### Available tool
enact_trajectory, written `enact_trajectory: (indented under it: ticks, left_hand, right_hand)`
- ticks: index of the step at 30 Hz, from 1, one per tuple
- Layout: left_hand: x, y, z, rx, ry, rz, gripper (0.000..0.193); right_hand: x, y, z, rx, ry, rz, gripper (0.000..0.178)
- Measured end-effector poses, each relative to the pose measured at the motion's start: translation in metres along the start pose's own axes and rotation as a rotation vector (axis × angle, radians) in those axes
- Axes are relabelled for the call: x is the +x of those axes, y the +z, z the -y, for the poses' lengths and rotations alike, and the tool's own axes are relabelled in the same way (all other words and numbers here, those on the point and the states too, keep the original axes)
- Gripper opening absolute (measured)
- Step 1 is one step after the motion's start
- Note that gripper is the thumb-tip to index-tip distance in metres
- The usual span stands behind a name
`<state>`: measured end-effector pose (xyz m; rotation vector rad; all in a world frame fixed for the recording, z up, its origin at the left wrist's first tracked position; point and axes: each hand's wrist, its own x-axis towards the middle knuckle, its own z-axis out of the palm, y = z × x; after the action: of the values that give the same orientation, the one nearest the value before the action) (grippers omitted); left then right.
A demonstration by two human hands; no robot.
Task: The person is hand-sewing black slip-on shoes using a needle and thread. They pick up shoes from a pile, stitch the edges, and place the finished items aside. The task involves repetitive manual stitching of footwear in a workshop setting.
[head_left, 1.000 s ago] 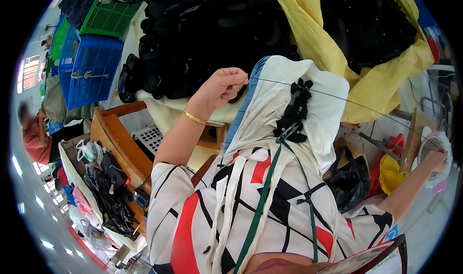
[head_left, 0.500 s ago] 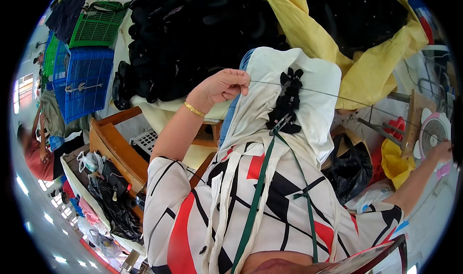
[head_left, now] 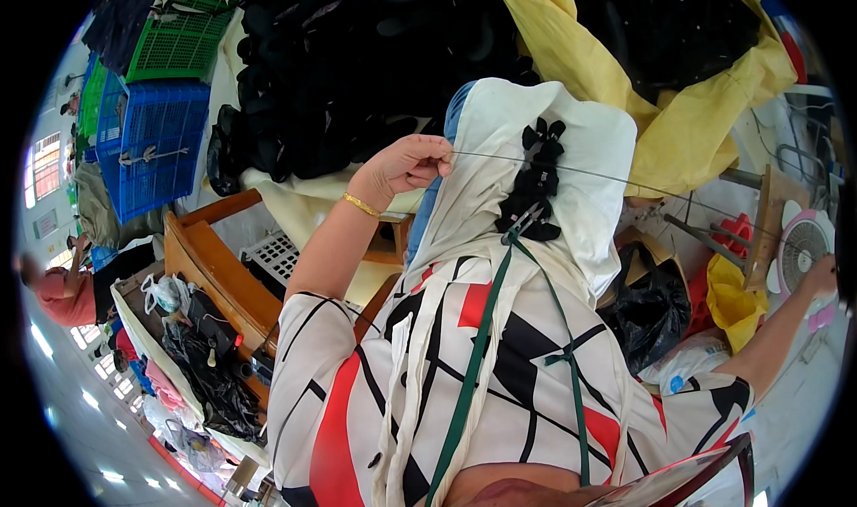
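Dark thread [head_left: 582,170] stretches near-straight, slanting rightward over white cloth [head_left: 591,132]; left hand [head_left: 414,164] pinches it, right hand [head_left: 819,277] far off, grip unclear.

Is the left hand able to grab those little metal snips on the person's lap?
Probably yes: the snips lie near the left hand, with nothing seeming to cover them. But that hand is pinching a dark thread, so it might have to let go first.
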<state>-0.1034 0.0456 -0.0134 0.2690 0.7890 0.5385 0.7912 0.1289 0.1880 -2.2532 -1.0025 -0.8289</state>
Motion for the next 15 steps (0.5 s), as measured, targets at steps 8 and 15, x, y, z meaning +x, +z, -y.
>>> enact_trajectory:
  ticks: [8,15]
  left_hand:
    - [0.005,-0.005,0.003,-0.025,-0.010,0.019,0.016]
    - [0.002,0.000,0.006,0.079,0.002,-0.084,0.015]
  right_hand:
    - [0.030,-0.006,-0.032,-0.174,-0.072,-0.092,0.044]
    - [0.017,0.024,0.024,0.038,0.174,0.315,0.038]
